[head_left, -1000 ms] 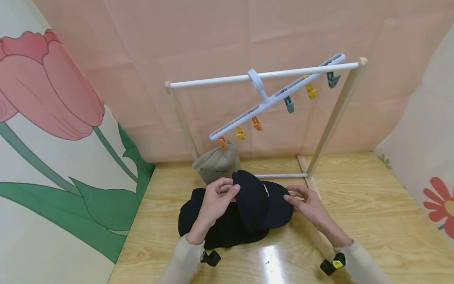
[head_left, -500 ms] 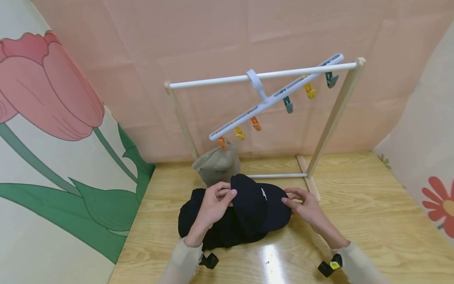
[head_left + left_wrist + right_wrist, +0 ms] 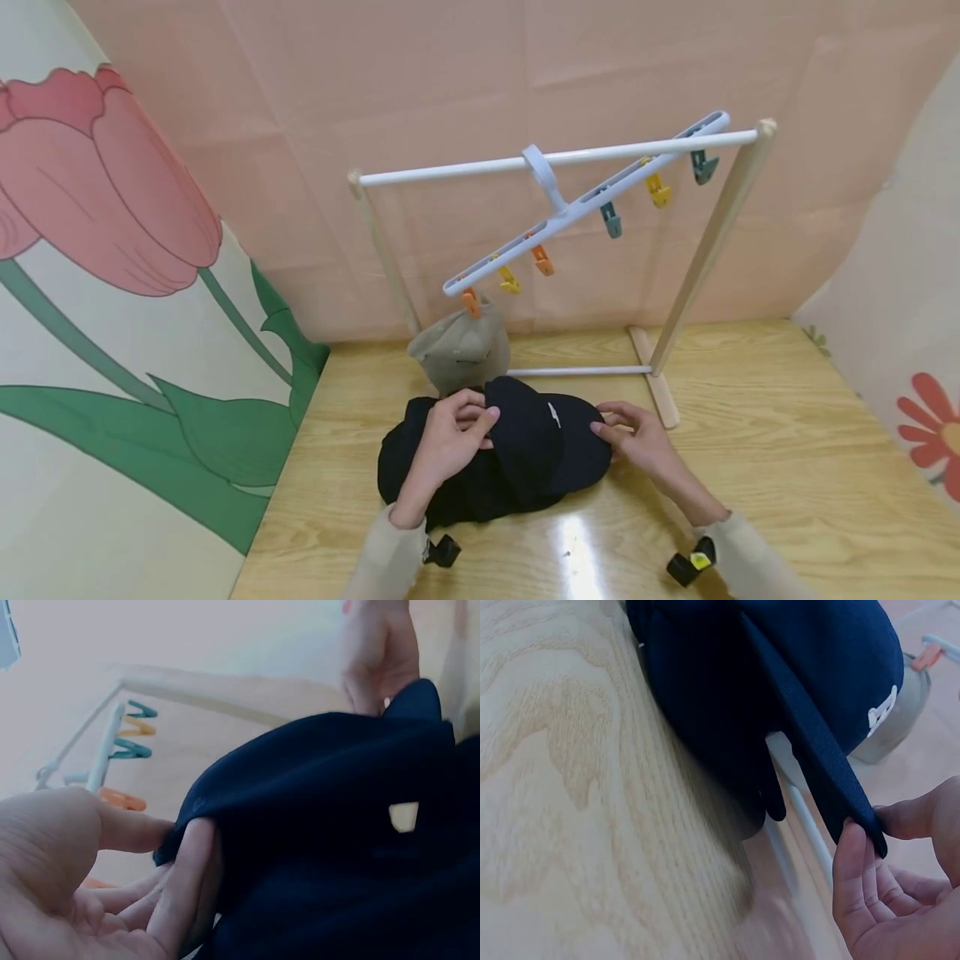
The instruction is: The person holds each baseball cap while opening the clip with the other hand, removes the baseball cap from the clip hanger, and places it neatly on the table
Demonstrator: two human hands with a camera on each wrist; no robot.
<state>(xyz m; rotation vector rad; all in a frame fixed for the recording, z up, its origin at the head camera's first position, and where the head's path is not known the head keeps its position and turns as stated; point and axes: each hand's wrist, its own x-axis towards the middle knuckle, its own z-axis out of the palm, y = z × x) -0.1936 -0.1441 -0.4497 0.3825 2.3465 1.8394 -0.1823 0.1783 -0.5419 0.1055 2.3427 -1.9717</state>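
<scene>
A dark navy baseball cap [image 3: 525, 433] with a small white mark on its front is between my two hands. My left hand [image 3: 453, 429] pinches the edge of its crown between thumb and fingers; the left wrist view shows this fold of cloth [image 3: 247, 780] up close. With thumb and fingertips, my right hand [image 3: 637, 433] pinches the edge of the brim [image 3: 832, 780]. Under and left of it, more dark headwear [image 3: 401, 454] lies on the table, partly hidden by my left hand and the cap. A second dark brim [image 3: 772, 787] shows below the held one.
Behind the cap stands a rack with a white top bar [image 3: 450, 169]. A pale clip hanger [image 3: 570, 212] hangs slanted from it with several coloured clips. A grey-beige cloth item [image 3: 461, 346] is at its left clip. The rack's wooden foot [image 3: 656, 383] is on the wooden table [image 3: 787, 467].
The held cap has shifted a little left and lower, toward the headwear on the table. Both hands have moved with it, keeping their grips; the right hand moved slightly left.
</scene>
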